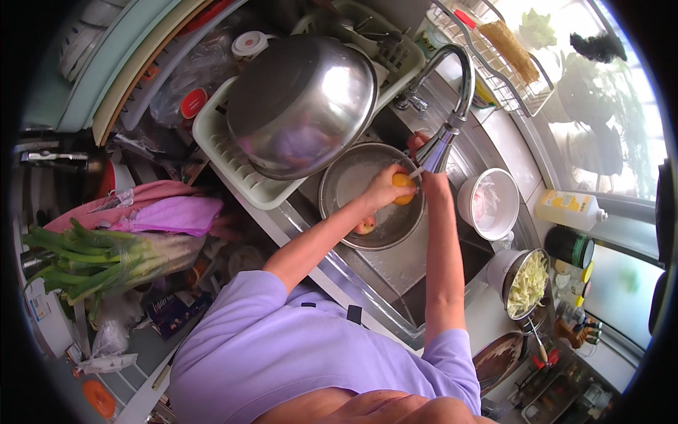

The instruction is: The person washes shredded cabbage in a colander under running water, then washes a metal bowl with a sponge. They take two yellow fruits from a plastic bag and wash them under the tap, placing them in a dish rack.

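Observation:
My left hand point(388, 186) grips an orange-coloured round fruit point(404, 188) over a round stainless steel basin point(324, 204) in the sink. A stream of water from the faucet's spray head point(435, 153) falls beside the fruit. My right hand point(418, 142) is at the basin's right rim, mostly hidden behind the spray head; whether it holds anything is not visible. A second fruit, red and yellow point(364, 226), lies in the basin near its front rim, partly covered by my left forearm.
A large upturned metal bowl point(302, 106) rests on a pale green dish rack point(254, 188) at the sink's left. To the right stand a white tub point(466, 204) and a pot of shredded cabbage point(527, 285). Bagged leeks point(111, 259) hang at far left.

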Demonstrator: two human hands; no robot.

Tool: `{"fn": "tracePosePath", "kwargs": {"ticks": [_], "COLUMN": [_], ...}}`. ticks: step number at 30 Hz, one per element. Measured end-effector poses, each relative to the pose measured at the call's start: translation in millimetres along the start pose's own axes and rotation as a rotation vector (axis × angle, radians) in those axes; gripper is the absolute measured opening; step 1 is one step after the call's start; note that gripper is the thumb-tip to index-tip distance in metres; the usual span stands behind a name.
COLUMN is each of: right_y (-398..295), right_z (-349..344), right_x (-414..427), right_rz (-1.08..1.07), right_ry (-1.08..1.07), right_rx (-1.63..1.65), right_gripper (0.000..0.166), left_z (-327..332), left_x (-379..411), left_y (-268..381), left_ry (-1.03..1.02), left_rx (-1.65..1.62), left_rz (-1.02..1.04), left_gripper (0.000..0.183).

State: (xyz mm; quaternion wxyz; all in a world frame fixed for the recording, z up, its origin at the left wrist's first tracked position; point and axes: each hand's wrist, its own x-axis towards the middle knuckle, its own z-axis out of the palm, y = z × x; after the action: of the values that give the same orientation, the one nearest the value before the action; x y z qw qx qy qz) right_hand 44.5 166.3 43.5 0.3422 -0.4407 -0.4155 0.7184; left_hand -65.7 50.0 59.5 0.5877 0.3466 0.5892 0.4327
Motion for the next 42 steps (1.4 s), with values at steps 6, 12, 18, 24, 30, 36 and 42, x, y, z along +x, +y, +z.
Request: {"fn": "tracePosePath", "kwargs": {"ticks": [6,12,18,24,30,36,42], "right_y": [-19.2,-82.3,-27.7,49.5,147.0,201.3,207.0], "right_z": [-17.1,0.4,10.9,-5.0,-22.1,-24.3,1.7], "right_x": [61.7,62.8,14.8,-47.6,-84.9,-107.0,-126.7], "right_rz": [0.278,0.432,0.270,0.344,0.242,0.068,0.104], "right_ry": [-0.109,-0.127,-0.058,0.015,0.072,-0.144,-0.173], "right_rx": [0.809,1.332,0.924,0.644,-0.336,-1.223,-1.272], "right_gripper": [0.036,0.057,0.037,0.022,0.033,0.048,0.055], "left_z": [-8.8,-26.8,-53.7,-118.5,-158.3,-172.0,-161.1], "left_x": [-50.4,-97.1,-146.6,-173.7,-172.5,-179.2,-188.1], "left_y": [33.4,66.3,98.4,92.2,57.2,34.8,47.2], "left_ry": [0.157,0.174,0.374,0.612,0.643,0.719,0.746], "left_rx": [0.467,0.626,0.634,0.808,0.930,0.816,0.867], "left_rz": [0.408,0.625,0.813,0.961,0.905,0.803,0.821], "left_gripper": [0.059,0.062,0.060,0.061,0.065,0.083,0.082]}}
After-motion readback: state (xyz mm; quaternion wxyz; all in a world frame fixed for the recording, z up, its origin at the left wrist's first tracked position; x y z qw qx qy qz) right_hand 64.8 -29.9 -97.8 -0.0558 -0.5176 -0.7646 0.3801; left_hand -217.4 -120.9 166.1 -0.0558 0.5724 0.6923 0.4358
